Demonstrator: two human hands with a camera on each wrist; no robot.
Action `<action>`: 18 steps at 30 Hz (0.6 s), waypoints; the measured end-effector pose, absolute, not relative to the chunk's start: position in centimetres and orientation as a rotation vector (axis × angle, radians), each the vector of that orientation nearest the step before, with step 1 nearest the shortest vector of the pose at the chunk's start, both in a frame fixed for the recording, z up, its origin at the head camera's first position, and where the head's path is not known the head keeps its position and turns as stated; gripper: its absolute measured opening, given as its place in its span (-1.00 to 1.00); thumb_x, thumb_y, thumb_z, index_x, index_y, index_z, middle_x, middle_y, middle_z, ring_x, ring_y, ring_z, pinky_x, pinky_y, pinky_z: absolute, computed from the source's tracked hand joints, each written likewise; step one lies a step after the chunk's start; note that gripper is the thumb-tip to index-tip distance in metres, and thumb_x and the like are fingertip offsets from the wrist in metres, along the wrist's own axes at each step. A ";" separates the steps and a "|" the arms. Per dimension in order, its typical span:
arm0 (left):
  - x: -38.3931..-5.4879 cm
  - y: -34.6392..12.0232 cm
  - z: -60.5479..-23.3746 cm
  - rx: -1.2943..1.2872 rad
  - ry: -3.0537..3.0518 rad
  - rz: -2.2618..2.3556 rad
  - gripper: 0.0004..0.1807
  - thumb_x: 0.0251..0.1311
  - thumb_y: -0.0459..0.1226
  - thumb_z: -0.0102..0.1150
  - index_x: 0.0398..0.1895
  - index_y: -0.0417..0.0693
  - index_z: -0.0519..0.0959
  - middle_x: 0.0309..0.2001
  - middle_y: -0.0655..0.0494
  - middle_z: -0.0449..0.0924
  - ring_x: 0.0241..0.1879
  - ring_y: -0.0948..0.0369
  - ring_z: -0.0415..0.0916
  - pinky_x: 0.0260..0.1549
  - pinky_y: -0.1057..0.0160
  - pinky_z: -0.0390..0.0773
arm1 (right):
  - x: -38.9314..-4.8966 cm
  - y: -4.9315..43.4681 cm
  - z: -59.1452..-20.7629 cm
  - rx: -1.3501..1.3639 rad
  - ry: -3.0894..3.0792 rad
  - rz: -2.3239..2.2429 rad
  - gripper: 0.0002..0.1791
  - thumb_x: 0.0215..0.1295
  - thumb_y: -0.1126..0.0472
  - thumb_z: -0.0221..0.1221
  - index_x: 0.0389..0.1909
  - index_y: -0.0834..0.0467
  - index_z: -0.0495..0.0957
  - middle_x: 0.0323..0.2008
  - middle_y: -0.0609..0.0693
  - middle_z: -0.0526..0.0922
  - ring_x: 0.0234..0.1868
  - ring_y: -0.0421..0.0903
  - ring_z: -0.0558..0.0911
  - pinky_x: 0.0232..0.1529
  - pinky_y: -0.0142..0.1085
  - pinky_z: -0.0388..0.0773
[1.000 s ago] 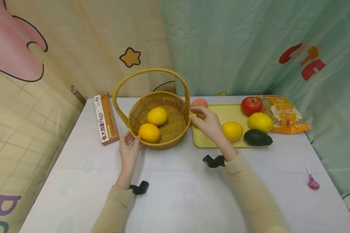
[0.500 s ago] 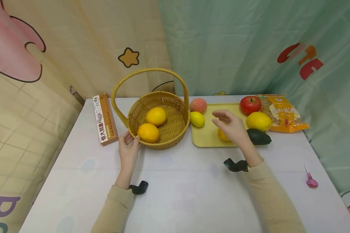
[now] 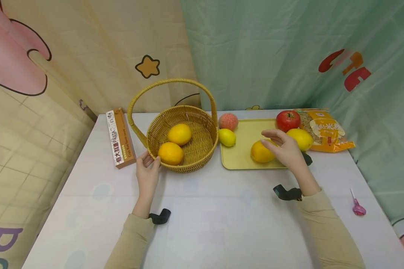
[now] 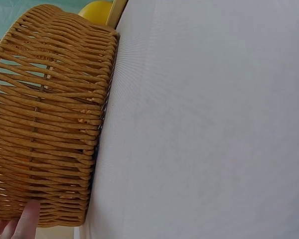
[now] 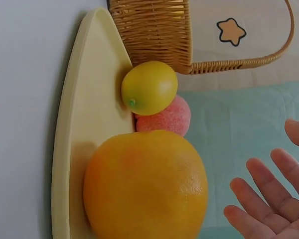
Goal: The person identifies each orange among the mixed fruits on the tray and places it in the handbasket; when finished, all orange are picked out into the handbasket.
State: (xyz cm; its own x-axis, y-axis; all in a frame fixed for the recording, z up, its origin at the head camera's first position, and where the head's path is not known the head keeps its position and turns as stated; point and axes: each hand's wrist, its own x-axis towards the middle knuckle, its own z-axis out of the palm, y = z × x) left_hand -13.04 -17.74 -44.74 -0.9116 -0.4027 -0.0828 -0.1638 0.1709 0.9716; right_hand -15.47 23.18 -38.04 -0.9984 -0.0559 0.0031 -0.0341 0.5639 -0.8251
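In the head view my left hand (image 3: 148, 172) holds the near left side of a wicker basket (image 3: 205, 160), thumb and fingertips against its wall. Two yellow-orange fruits (image 3: 171, 153) lie inside the basket, under its tall arched handle. My right hand (image 3: 289, 153), thumb and fingers apart, hovers over the right half of a pale yellow tray (image 3: 239, 160) and holds nothing. Just left of it sits an orange (image 3: 262, 151), large in the right wrist view. A lemon (image 3: 227, 137) and a pink peach (image 3: 228, 121) lie at the tray's left end by the basket.
A red pomegranate (image 3: 288, 120), a larger yellow fruit (image 3: 300, 139) and a dark green avocado (image 3: 307, 158), partly hidden by my hand, lie on the tray's right. Beyond is an orange food bag (image 3: 330, 130). A pasta box (image 3: 121, 138) stands left; a lollipop (image 3: 358, 207) lies right.
My right hand has moved right from beside the lemon at the basket to above the tray's right half, uncovering the lemon. The left hand has stayed at the basket.
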 end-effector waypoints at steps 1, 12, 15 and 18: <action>-13.0 -17.7 -44.7 0.552 -2.246 -1.826 -0.40 0.36 -0.25 0.12 0.39 -0.21 0.20 0.26 -0.18 0.35 0.25 0.04 0.38 -0.23 0.74 0.54 | -15.5 23.4 -38.1 -0.079 2.755 -1.449 -0.42 0.38 -0.11 0.16 0.26 0.18 0.43 0.25 0.21 0.51 0.33 0.15 0.43 0.43 0.08 0.32; -13.0 -17.9 -44.9 0.542 -2.253 -1.817 -0.41 0.36 -0.25 0.12 0.38 -0.21 0.21 0.26 -0.17 0.36 0.26 0.04 0.38 -0.23 0.75 0.53 | -15.7 24.5 -38.4 -0.097 2.750 -1.265 -0.32 0.33 -0.12 0.22 0.33 0.19 0.37 0.36 0.23 0.38 0.44 0.25 0.23 0.47 0.20 0.18; -13.0 -17.8 -44.8 0.543 -2.251 -1.821 -0.41 0.36 -0.24 0.12 0.38 -0.21 0.21 0.26 -0.17 0.36 0.25 0.05 0.38 -0.23 0.74 0.54 | -15.8 24.7 -38.6 -0.099 2.753 -1.212 -0.30 0.31 -0.13 0.23 0.34 0.18 0.37 0.38 0.24 0.35 0.44 0.27 0.21 0.47 0.22 0.17; -13.0 -17.8 -44.8 0.539 -2.246 -1.821 -0.41 0.36 -0.25 0.12 0.38 -0.21 0.21 0.26 -0.17 0.36 0.25 0.05 0.38 -0.23 0.74 0.54 | -16.0 24.9 -38.9 -0.102 2.750 -1.157 -0.27 0.29 -0.13 0.25 0.35 0.18 0.35 0.40 0.25 0.31 0.44 0.30 0.19 0.46 0.26 0.16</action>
